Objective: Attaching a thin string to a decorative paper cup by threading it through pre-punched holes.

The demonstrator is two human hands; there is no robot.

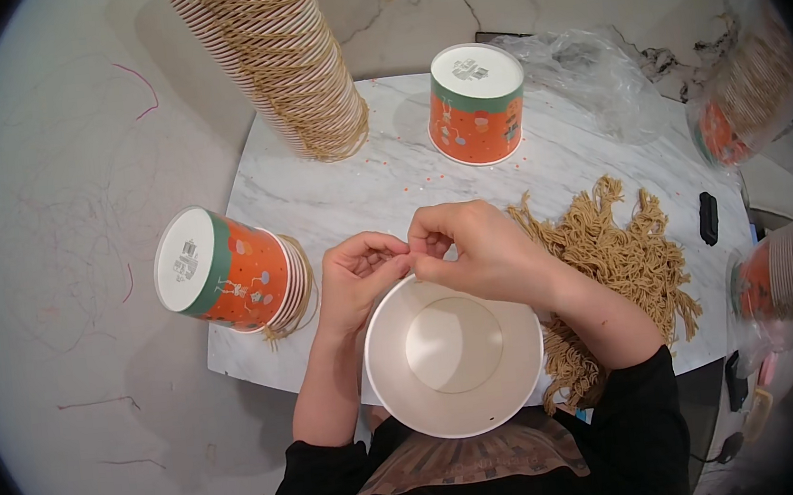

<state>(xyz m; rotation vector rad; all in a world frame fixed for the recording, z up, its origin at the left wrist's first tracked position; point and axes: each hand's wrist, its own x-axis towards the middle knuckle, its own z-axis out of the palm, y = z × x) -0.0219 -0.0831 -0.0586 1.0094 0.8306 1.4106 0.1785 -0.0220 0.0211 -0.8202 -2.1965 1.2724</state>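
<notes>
Paper bucket (pixel 455 356), white inside, opens upward below both hands' pinching fingers (pixel 396 259).

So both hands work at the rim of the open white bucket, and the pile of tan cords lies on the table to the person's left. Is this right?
Not quite. The head view shows the pile of tan cords to the person's right. The rest holds: left hand and right hand meet at the far rim of the open white bucket, on the table.
</notes>
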